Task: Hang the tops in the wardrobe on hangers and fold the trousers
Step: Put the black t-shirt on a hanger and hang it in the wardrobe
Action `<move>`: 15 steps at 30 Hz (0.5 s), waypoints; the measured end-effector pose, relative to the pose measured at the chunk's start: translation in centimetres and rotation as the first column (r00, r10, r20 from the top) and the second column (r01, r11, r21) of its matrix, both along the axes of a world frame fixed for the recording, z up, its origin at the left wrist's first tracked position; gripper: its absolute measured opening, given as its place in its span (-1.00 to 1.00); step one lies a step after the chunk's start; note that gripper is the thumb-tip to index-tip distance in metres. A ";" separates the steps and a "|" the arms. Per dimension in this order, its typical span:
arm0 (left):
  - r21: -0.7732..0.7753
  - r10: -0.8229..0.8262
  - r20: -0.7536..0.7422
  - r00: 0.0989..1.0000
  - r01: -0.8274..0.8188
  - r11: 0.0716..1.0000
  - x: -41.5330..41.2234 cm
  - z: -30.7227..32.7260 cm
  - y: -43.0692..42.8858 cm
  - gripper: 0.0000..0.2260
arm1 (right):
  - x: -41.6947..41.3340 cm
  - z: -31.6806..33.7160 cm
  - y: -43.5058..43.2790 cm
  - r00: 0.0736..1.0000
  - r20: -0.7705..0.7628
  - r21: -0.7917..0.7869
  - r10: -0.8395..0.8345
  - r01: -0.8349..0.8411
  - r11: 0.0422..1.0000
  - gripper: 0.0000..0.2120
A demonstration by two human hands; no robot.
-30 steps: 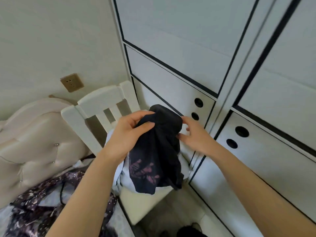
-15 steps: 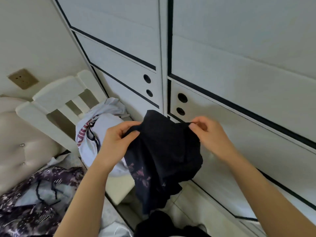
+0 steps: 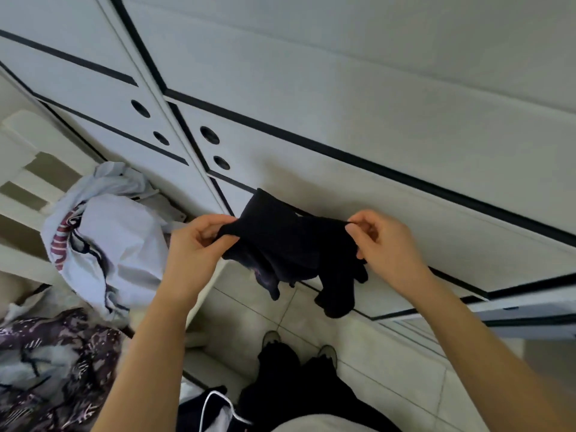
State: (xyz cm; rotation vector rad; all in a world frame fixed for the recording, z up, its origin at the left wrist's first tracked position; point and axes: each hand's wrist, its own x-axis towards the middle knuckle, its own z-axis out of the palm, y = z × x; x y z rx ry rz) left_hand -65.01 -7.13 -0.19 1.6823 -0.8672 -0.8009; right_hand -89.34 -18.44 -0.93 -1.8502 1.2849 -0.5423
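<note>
Two pinches here: the left hand (image 3: pixel 199 241) and right hand (image 3: pixel 383 244) each clamp the top edge of the black garment (image 3: pixel 290 244), slung between them, wardrobe (image 3: pixel 374 135) just beyond the knuckles. Light, limp cloth by the look; best held along that edge.

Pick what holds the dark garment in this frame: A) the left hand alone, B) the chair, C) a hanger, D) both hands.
D: the left hand and the right hand each pinch an upper edge of the dark garment, which hangs between them in front of the closed wardrobe.
</note>
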 end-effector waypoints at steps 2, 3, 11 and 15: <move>-0.034 -0.029 -0.075 0.997 0.027 0.999 -1.3 0.2 -0.8 -0.75 | -1.5 -0.6 0.1 0.999 -0.032 0.004 -0.042 0.042 0.999 -0.90; -0.052 -0.054 -0.108 0.993 0.048 0.997 -1.8 0.4 -1.2 -0.76 | -2.2 -1.0 0.3 0.998 -0.036 0.014 -0.054 0.055 0.998 -0.88; -0.069 -0.354 -0.200 0.914 0.347 0.935 -4.7 0.6 -4.8 -0.71 | -3.1 -2.3 4.1 0.996 0.020 0.320 0.090 -0.092 0.943 -0.81; -0.022 -0.440 -0.226 0.869 0.447 0.894 -6.3 -0.1 -6.0 -0.67 | -4.6 -3.0 5.4 0.991 -0.024 0.292 -0.130 0.131 0.947 -0.79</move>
